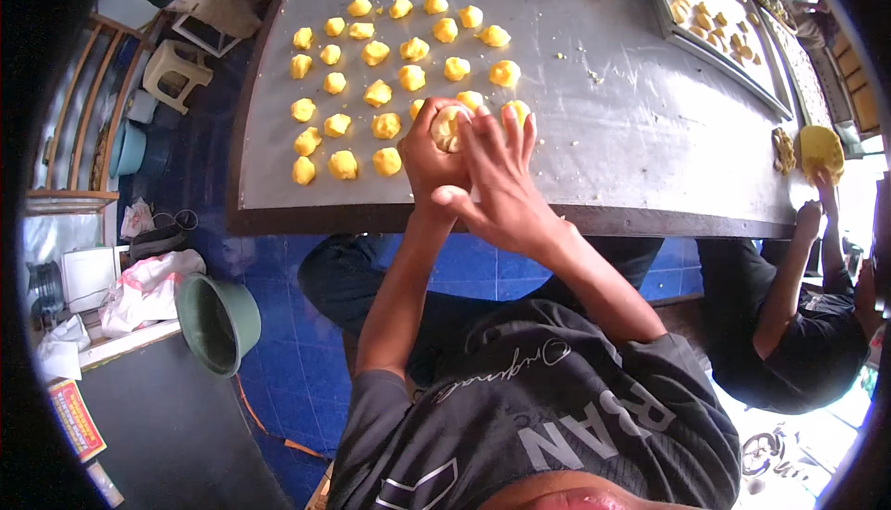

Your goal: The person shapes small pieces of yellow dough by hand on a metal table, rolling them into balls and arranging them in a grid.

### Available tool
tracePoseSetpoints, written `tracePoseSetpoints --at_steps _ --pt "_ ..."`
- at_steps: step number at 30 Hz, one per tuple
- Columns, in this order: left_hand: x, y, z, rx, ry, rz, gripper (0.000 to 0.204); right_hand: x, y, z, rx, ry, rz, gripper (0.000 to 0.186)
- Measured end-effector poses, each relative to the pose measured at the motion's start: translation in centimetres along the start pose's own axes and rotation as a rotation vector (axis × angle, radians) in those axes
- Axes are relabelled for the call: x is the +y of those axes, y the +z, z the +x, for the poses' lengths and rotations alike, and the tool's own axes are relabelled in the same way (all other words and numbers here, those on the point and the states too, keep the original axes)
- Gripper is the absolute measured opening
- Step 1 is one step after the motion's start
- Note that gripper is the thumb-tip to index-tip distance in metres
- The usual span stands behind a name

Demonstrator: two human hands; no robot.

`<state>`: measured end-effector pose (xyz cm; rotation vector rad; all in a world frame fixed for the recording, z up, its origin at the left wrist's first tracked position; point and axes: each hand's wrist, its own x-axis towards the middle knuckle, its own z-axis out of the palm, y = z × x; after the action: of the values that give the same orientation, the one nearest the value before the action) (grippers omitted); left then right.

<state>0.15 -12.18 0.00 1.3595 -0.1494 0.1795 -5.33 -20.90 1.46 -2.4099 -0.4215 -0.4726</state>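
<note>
My left hand (432,159) is curled around a pale dough ball (446,129) with a pleated-looking top, held above the metal table (631,148). My right hand (509,180) lies against it from the right, its fingers stretched out and its fingertips touching the dough's edge. Loose rows of lumpy yellow balls (375,53) cover the table's left half. A few of them, such as one yellow ball (470,101), are partly covered by my hands.
At the far right stands a tray (719,32) of shaped dough pieces. A co-worker's hand (821,185) holds a yellow round mass (820,153) near the table's right end. A green tub (219,324) and a plastic stool (176,74) are on the left.
</note>
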Motion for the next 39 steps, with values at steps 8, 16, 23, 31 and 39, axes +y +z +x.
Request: tracePoseSetpoints --at_steps 8,16,23,31,39 --pt "0.0 -0.2 0.1 0.015 0.169 0.273 0.02 0.7 -0.8 -0.4 -0.064 -0.083 -0.17 0.062" --pt "1.2 -0.1 -0.3 -0.094 0.154 0.302 0.026 2.3 -3.2 1.9 -0.037 -0.078 0.147 0.061" --pt "1.1 -0.5 -0.1 -0.163 0.042 0.29 0.021 2.4 -3.3 1.6 -0.149 -0.276 -0.266 0.061" --pt "0.6 -0.5 -0.2 -0.145 0.095 0.283 0.02 3.2 -4.2 0.9 -0.126 -0.262 -0.295 0.062" --pt "0.3 -0.7 0.1 -0.217 0.134 0.407 0.021 2.9 -5.0 2.2 -0.21 -0.349 -0.269 0.057"
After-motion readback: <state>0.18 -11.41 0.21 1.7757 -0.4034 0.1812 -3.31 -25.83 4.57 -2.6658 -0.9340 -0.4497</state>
